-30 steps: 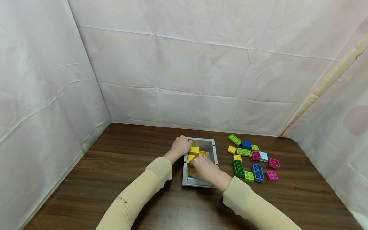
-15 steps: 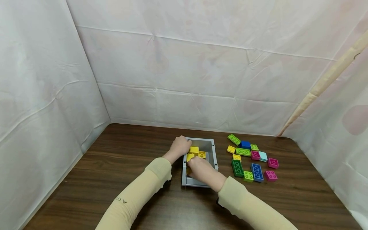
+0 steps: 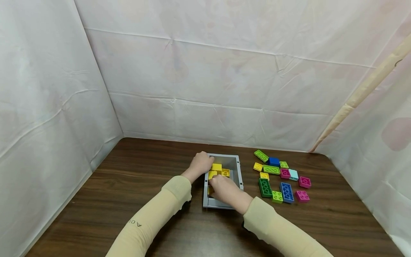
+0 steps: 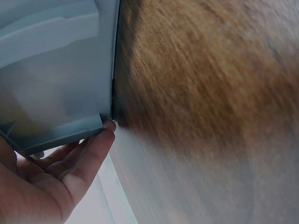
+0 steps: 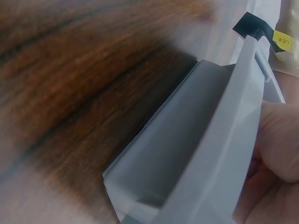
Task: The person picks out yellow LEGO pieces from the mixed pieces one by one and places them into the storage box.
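A grey plastic bin point(image 3: 239, 171) stands on the table with several yellow bricks point(image 3: 217, 167) inside, mostly along its left wall. My left hand point(image 3: 199, 165) grips the bin's far left corner; in the left wrist view its fingers point(image 4: 88, 161) curl around the edge from outside. My right hand point(image 3: 226, 191) reaches down into the bin's near left part, fingers curled at a yellow brick point(image 3: 210, 191) that is mostly covered by the hand. In the right wrist view the bin's wall point(image 5: 224, 140) hides the fingertips and brick.
To the bin's right lie several loose bricks, among them a dark green one point(image 3: 265, 187), a blue one point(image 3: 287, 192), lime ones point(image 3: 271, 169) and magenta ones point(image 3: 302, 196). White cloth point(image 3: 192, 121) hangs behind the brown table point(image 3: 144, 164) and along both sides.
My right hand has shifted slightly left and lower in the bin, covering more of the yellow brick. My left hand stays at the corner.
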Tool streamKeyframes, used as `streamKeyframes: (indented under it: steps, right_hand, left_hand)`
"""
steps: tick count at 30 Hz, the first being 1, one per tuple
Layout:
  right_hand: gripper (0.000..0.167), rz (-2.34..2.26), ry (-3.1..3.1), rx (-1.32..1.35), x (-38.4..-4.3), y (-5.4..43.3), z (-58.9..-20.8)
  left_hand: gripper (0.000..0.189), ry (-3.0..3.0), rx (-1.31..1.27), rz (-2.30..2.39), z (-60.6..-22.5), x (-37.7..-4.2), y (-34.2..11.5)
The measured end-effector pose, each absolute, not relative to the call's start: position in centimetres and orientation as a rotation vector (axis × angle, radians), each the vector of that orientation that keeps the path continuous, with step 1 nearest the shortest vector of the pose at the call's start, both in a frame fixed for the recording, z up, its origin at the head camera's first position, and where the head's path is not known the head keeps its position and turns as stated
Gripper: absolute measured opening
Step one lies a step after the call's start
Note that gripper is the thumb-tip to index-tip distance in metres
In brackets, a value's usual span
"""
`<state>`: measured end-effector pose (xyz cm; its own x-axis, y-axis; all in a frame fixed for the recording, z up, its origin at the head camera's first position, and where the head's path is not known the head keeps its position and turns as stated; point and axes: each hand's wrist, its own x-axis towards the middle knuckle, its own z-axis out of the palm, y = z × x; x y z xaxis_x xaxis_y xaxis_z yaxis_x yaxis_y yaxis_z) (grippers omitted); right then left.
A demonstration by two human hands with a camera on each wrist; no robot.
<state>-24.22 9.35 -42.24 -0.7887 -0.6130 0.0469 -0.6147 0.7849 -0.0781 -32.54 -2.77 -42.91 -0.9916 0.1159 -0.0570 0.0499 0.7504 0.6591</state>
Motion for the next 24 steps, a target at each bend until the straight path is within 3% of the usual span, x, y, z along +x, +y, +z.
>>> streamKeyframes:
  steps: [14, 24]
  right_hand:
    - [0.014, 0.223, -2.957, 1.122, -24.1, 10.2, -40.6]
    - [0.028, 0.37, -3.064, 1.159, -24.0, 11.6, -38.9]
  left_hand:
    - [0.051, 2.856, 0.139, 1.079, -42.9, -32.5, -2.8]
    - [0.052, 2.838, 0.135, 1.091, -42.8, -32.3, -2.8]
